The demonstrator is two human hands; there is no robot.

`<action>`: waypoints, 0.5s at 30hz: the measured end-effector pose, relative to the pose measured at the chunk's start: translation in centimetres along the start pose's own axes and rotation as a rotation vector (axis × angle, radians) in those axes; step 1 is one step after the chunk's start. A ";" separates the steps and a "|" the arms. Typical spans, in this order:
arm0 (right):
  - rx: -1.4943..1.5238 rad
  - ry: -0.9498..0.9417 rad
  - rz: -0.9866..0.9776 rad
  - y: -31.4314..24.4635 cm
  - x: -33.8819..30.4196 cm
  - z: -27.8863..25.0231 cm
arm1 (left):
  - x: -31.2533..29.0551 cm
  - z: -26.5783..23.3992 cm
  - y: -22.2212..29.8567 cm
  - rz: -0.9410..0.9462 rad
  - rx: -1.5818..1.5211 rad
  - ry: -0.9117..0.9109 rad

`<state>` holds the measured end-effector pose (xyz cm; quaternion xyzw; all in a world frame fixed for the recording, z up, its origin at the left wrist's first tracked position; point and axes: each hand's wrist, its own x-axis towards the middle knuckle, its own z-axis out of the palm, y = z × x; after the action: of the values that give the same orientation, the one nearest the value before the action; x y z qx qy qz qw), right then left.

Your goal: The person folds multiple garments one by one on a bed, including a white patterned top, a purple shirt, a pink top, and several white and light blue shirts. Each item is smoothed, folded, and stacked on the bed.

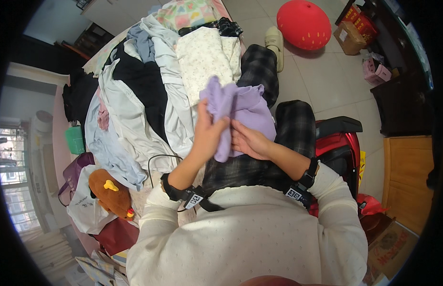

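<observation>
A soft purple garment (252,108) lies across my lap, partly folded, with a ruffled edge at its upper left. My left hand (209,131) is closed on its folded left part, thumb toward me and fingers partly hidden behind the cloth. My right hand (250,139) grips the near middle of the garment, close to the left hand; the cloth hides some of its fingertips. Just beyond the purple garment, a cream flowered garment (202,57) lies folded on the bed.
White shirts (124,102), black clothing (140,81) and pale blue cloth (109,138) spread over the bed to the left. A brown plush toy (109,193) sits near a white bag (85,209). On the floor are a red round seat (304,25) and a cardboard box (350,38).
</observation>
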<state>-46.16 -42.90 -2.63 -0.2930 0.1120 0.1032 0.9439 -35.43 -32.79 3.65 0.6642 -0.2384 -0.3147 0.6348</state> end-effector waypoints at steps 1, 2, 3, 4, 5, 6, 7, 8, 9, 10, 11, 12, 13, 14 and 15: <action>0.001 0.028 0.064 -0.2 -0.3 0.0 | -0.3 0.6 -0.6 -0.001 0.145 -0.039; 0.001 0.020 0.023 -0.7 -0.9 -0.2 | -0.5 1.2 -1.2 0.067 0.230 -0.071; 0.000 0.003 -0.013 -1.4 -1.9 -0.5 | -0.9 1.9 -1.8 0.124 0.172 -0.097; -0.002 -0.014 -0.050 -2.1 -2.9 -0.8 | -1.2 2.7 -2.2 0.115 0.129 -0.116; -0.167 0.101 -0.141 -2.9 -3.9 -1.2 | -1.6 3.4 -2.6 0.104 0.216 -0.118; -0.130 0.156 -0.245 -3.2 -4.6 -1.3 | -1.9 4.3 -3.0 0.170 0.274 -0.117; -0.218 0.240 -0.263 -3.7 -5.1 -1.6 | -1.9 5.3 -3.3 0.207 0.334 -0.128; -0.315 0.317 -0.280 -4.0 -5.4 -1.9 | -1.8 6.2 -3.6 0.229 0.443 -0.153; -0.421 0.346 -0.349 -4.1 -5.4 -2.1 | -1.8 7.2 -3.8 0.260 0.557 -0.161; -0.413 0.451 -0.325 -4.2 -5.1 -2.4 | -1.6 8.0 -4.0 0.337 0.652 -0.156; -0.406 0.532 -0.338 -4.1 -4.7 -2.8 | -1.3 8.6 -4.1 0.339 0.690 -0.170; -0.400 0.593 -0.352 -4.0 -4.2 -3.1 | -1.1 8.9 -4.2 0.340 0.731 -0.183; -0.494 0.648 -0.443 -3.9 -3.7 -3.6 | -0.9 8.8 -4.2 0.278 0.792 -0.255; -0.646 0.740 -0.462 -3.8 -3.4 -4.1 | -0.7 8.6 -4.2 0.280 0.698 -0.250; -0.809 0.808 -0.459 -3.6 -3.1 -4.6 | -0.6 7.8 -4.2 0.220 0.623 -0.300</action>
<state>-48.89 -48.81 -3.57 -0.6606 0.3471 -0.1875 0.6388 -41.85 -37.45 -0.39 0.7426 -0.4833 -0.2510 0.3899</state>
